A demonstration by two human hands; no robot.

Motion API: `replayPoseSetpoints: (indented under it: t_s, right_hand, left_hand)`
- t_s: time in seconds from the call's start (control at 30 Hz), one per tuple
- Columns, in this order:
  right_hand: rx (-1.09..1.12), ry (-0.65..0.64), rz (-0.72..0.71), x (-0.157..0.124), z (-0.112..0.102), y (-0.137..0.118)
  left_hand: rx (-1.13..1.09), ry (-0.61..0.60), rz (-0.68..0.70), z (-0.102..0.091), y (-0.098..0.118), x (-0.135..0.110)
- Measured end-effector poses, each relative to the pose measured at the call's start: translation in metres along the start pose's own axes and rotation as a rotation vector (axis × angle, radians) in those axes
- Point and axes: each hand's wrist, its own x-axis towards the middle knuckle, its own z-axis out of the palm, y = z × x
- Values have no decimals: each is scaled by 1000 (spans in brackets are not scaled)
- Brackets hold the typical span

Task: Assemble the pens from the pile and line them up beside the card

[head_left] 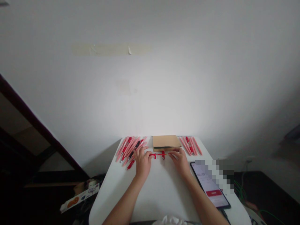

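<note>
Over a small white table (pixel 161 193), my left hand (pixel 142 162) and my right hand (pixel 180 160) hold the two ends of a red pen (pixel 159 154) between them. Both hands have their fingers pinched on it, and the pen lies level just in front of a brown cardboard box (pixel 165 142). A heap of several pink and red pens (pixel 130 149) lies to the left of my left hand. A smaller row of pink pens (pixel 190 145) lies to the right of the box.
A phone (pixel 211 187) with a lit screen lies flat near the table's right edge, beside my right forearm. A white wall rises right behind the table. Dark floor, a printed box (pixel 79 196) and green cables (pixel 239 190) lie below the table's sides.
</note>
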Motion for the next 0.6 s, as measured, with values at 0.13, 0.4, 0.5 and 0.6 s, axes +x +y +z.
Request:
replayPoseSetpoints:
  t_s: [0.13, 0.4, 0.5, 0.6]
  right_hand:
    - [22, 25, 27, 1, 0, 4]
    - [44, 47, 51, 3, -1, 6]
    - [48, 48, 52, 3, -2, 5]
    - [39, 52, 52, 3, -2, 6]
  left_hand:
    - [11, 19, -10, -3, 0, 1]
    - [41, 52, -41, -5, -2, 2]
    - [46, 46, -50, -6, -2, 1]
    - [55, 48, -63, -7, -2, 1]
